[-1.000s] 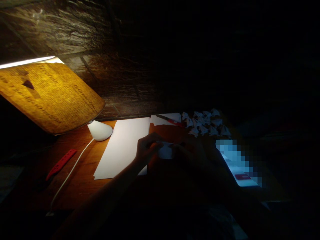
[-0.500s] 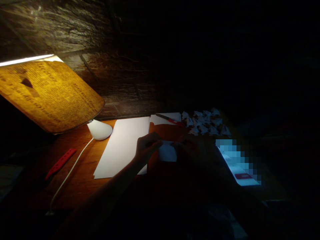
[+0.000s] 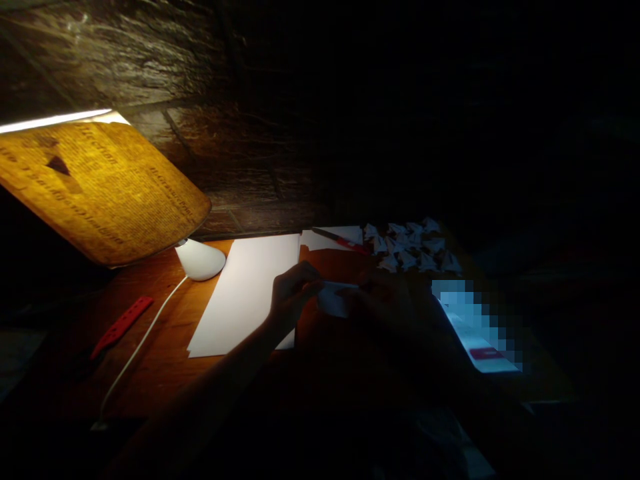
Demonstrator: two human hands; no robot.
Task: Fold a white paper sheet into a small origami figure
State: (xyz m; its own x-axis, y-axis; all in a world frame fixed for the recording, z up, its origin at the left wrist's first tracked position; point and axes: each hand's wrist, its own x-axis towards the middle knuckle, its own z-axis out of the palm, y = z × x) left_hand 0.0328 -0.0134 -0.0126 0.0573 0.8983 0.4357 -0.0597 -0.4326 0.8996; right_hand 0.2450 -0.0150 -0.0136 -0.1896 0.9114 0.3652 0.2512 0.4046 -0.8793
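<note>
A small piece of white paper (image 3: 333, 300) is held between my two hands above the wooden table. My left hand (image 3: 296, 288) pinches its left edge, thumb and fingers closed. In deep shadow, my right hand (image 3: 373, 292) grips the right side of the paper, with a fingertip showing against its face. Left of the hands lie large white paper sheets (image 3: 245, 287). Beyond the hands, a knife with a red handle (image 3: 345, 243) rests partly on another white sheet (image 3: 325, 237). Several folded paper shapes (image 3: 410, 247) stand in rows at the back right.
A lamp with a yellow printed shade (image 3: 110, 190) and a white base (image 3: 201, 260) stands at the left, its white cord (image 3: 143, 340) running to the front edge. A red perforated strip (image 3: 123, 327) lies nearby. A lit screen (image 3: 475, 333) is at the right, a stone wall (image 3: 260, 153) behind.
The paper between my hands has tilted and shows a shorter face. My right fingers have moved down and left onto it, while the left hand has hardly moved.
</note>
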